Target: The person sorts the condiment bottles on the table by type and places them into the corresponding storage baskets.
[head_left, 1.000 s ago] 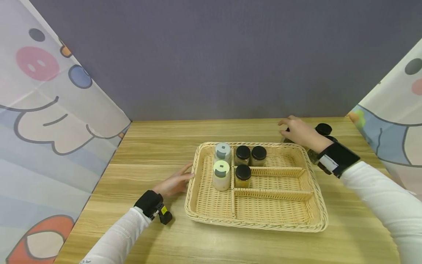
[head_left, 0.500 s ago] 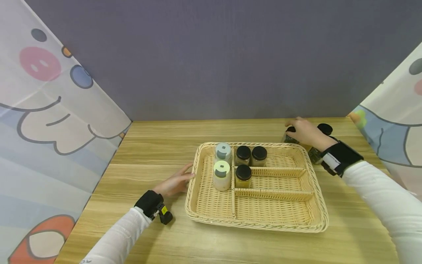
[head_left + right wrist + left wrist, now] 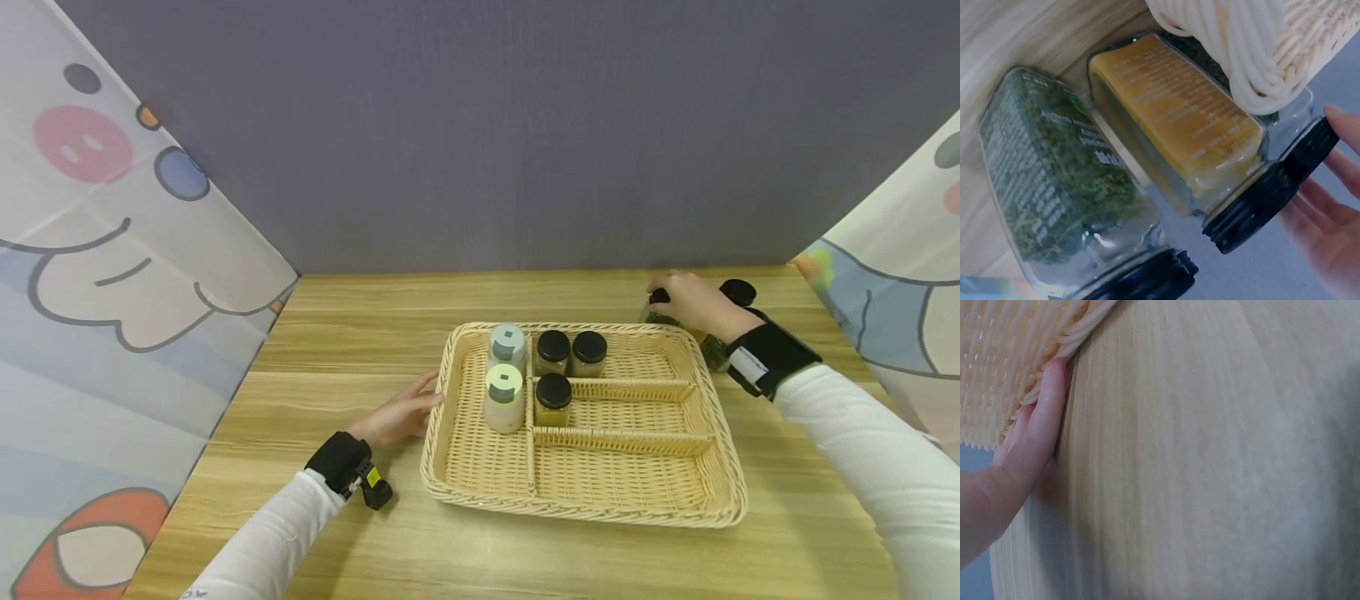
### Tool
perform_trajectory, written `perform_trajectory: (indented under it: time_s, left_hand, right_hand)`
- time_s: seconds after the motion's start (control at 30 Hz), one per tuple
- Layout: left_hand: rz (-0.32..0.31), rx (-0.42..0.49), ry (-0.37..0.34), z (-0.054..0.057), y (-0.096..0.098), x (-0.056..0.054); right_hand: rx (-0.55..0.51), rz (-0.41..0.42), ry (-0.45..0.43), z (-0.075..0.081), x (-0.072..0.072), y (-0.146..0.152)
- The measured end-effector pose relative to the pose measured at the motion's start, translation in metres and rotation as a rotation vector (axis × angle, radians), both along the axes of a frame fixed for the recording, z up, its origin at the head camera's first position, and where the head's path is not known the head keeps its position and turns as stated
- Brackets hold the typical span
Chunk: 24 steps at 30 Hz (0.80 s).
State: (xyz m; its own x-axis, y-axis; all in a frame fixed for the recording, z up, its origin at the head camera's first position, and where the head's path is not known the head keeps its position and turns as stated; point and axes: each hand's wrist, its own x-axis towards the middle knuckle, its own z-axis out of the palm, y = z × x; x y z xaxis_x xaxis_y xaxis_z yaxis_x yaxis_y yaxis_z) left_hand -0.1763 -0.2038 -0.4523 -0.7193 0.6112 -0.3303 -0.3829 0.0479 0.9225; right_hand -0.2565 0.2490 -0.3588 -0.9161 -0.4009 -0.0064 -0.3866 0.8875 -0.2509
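Note:
My left hand (image 3: 399, 414) rests with extended fingers against the left side of the divided wicker basket (image 3: 630, 518); the left wrist view shows the fingers (image 3: 1054, 394) along its woven wall. Beyond the basket's far right corner, my right hand (image 3: 693, 302) pinches the black lid (image 3: 1311, 149) of a clear glass spice jar (image 3: 651, 317). Dark green contents show in that jar, whose body is partly hidden by the basket rim. Beside it in the right wrist view stand a jar of yellow-orange powder (image 3: 1172, 112) and a jar of dried green herbs (image 3: 1066, 169), both black-lidded.
Inside the basket, two white bottles (image 3: 504, 404) stand in the left compartment. Two black-lidded jars (image 3: 589, 354) are in the far right-hand compartment and one yellow jar (image 3: 552, 402) in the middle one. A grey wall (image 3: 480, 150) bounds the wooden table (image 3: 360, 325) behind.
My right hand has shifted slightly right and lowered onto the jar's lid, its fingers drawing in around it. The left hand and the basket stay put.

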Motion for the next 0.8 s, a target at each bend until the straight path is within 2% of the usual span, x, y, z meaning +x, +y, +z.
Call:
perform_trajectory:
  time_s: [0.37, 0.6, 0.8]
  left_hand:
    - [-0.004, -0.012, 0.004, 0.0011, 0.0010, -0.0014]
    - [-0.003, -0.009, 0.003, 0.0029, 0.0031, -0.0013]
    - [-0.004, -0.013, 0.006, 0.0028, 0.0033, -0.0015]
  right_hand:
    - [0.029, 0.041, -0.021, 0.0052, -0.0061, 0.0003]
    - [0.065, 0.080, -0.063, 0.0078, -0.0100, -0.0019]
    - [0.072, 0.071, -0.082, 0.0073, -0.0102, -0.0019]
